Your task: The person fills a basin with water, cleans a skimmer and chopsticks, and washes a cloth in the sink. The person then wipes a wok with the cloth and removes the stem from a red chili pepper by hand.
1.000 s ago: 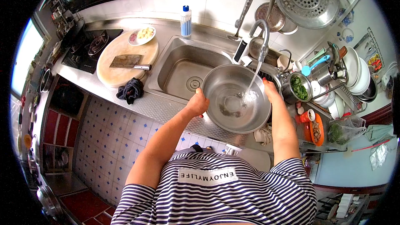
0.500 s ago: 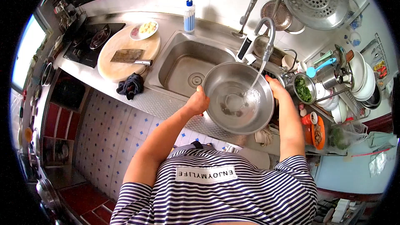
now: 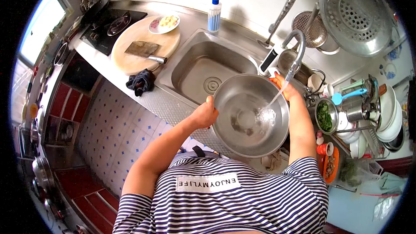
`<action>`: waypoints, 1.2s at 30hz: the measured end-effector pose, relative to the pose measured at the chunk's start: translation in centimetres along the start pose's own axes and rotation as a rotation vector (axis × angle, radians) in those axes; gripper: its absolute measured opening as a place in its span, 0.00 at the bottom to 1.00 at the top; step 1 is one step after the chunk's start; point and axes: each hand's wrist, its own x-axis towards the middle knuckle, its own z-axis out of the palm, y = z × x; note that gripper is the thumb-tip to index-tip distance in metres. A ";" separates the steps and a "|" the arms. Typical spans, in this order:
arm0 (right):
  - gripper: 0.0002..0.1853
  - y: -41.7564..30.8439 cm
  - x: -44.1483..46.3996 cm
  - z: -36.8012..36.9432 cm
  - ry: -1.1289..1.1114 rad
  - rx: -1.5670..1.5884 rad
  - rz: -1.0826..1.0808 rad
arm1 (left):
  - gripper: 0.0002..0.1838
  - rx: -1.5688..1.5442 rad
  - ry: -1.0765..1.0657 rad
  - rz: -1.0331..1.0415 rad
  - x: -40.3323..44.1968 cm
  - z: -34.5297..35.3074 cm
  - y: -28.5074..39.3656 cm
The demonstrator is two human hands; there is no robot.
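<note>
A large steel basin [image 3: 236, 134] is held level over the right side of the sink area. My left hand [image 3: 205, 113] grips its left rim, thumb on top. My right hand [image 3: 284, 86] holds the upper right rim, close to the faucet [image 3: 298, 56]. A stream of water runs from the spout into the basin, where shallow water ripples and bubbles. The steel sink bowl [image 3: 203, 69] lies to the left of the basin. What is directly under the basin is hidden.
A cleaver [image 3: 142, 49] lies on a round board [image 3: 120, 58], beside a plate of chopped food [image 3: 164, 24]. A dark cloth [image 3: 141, 82] sits at the counter edge. A pot of greens [image 3: 326, 116] and stacked dishes [image 3: 387, 108] stand right.
The view has shifted and tilted. My right hand has slid along the rim toward the back, nearer the faucet. Water still runs into the basin.
</note>
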 end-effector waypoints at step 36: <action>0.18 4.0 -11.7 8.6 0.804 -0.832 -0.555 | 0.08 -0.437 0.225 -0.148 -6.3 -4.4 0.1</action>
